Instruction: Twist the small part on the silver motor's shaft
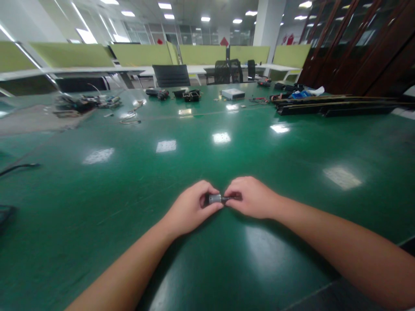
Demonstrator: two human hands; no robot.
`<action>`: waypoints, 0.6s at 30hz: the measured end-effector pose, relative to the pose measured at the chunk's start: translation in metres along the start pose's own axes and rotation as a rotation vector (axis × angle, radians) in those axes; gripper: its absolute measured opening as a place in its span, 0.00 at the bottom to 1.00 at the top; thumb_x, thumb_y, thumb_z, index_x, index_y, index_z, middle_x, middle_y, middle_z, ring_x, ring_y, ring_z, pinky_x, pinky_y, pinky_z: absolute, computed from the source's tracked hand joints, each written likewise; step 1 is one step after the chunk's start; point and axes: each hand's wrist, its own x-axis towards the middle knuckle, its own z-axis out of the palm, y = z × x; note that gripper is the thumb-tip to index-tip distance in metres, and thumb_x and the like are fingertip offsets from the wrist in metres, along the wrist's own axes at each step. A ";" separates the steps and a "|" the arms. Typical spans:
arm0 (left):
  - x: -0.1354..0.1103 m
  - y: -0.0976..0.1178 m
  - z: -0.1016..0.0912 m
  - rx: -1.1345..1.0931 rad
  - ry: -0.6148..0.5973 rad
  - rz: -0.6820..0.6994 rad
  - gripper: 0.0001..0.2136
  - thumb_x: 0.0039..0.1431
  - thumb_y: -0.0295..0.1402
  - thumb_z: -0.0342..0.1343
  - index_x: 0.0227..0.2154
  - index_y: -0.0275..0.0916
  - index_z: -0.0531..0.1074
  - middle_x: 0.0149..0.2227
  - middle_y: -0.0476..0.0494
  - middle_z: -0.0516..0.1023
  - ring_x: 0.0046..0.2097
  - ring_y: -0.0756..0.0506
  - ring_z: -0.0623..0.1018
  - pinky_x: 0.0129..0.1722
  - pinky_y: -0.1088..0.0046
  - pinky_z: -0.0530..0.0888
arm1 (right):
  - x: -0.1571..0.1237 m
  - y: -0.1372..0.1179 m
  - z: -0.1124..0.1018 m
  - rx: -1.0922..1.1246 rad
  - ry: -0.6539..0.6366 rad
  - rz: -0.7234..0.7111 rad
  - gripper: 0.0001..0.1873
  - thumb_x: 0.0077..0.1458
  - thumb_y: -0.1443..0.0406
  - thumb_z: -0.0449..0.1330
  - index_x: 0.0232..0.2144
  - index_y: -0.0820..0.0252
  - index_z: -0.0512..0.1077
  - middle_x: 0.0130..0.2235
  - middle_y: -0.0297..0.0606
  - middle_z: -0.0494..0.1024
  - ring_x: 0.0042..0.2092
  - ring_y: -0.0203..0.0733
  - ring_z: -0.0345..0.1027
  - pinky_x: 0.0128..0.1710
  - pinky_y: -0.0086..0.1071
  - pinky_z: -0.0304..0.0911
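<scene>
Near the middle of the counter's (97,207) front edge, the left hand (191,209) and right hand (251,196) meet fingertip to fingertip. The left grip is closed around a small metal cylinder (214,198), held just above the surface, and the right grip pinches its dark end. A white box (232,93) sits toward the far edge, and long black rails (337,108) lie at the far right corner.

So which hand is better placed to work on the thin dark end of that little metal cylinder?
Probably the right hand: it already pinches the dark end, while the left hand clasps the silver body of the metal cylinder, seemingly steadying it.
</scene>
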 end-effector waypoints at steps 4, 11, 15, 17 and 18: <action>-0.001 0.000 -0.001 0.005 0.001 -0.005 0.10 0.59 0.39 0.62 0.40 0.40 0.74 0.32 0.50 0.72 0.32 0.47 0.71 0.32 0.72 0.65 | -0.001 0.001 -0.001 -0.004 -0.005 0.000 0.05 0.56 0.65 0.65 0.35 0.59 0.80 0.33 0.36 0.79 0.35 0.37 0.69 0.37 0.31 0.59; 0.000 -0.002 0.001 0.012 -0.004 -0.006 0.10 0.59 0.40 0.62 0.40 0.41 0.74 0.32 0.50 0.72 0.32 0.47 0.71 0.32 0.72 0.65 | -0.002 0.002 -0.006 -0.031 -0.024 0.022 0.05 0.55 0.65 0.65 0.35 0.59 0.80 0.33 0.35 0.79 0.35 0.37 0.69 0.37 0.31 0.59; 0.000 -0.001 0.002 0.013 -0.008 -0.009 0.10 0.59 0.39 0.62 0.40 0.41 0.74 0.32 0.50 0.72 0.32 0.47 0.71 0.32 0.72 0.65 | -0.004 0.003 -0.012 -0.045 -0.062 0.070 0.06 0.54 0.66 0.65 0.35 0.58 0.81 0.33 0.35 0.79 0.34 0.37 0.68 0.35 0.30 0.59; 0.001 -0.001 0.002 0.012 -0.008 -0.010 0.10 0.60 0.39 0.62 0.40 0.41 0.74 0.32 0.50 0.72 0.32 0.47 0.71 0.32 0.72 0.65 | -0.005 0.004 -0.015 -0.056 -0.070 0.072 0.06 0.53 0.66 0.65 0.35 0.58 0.81 0.34 0.36 0.79 0.36 0.38 0.70 0.37 0.30 0.60; 0.001 -0.002 0.002 0.012 -0.009 -0.011 0.10 0.60 0.39 0.62 0.41 0.41 0.74 0.32 0.50 0.72 0.32 0.47 0.71 0.32 0.71 0.66 | -0.006 0.004 -0.016 -0.062 -0.073 0.068 0.06 0.53 0.66 0.65 0.35 0.58 0.81 0.35 0.36 0.80 0.37 0.38 0.70 0.38 0.31 0.60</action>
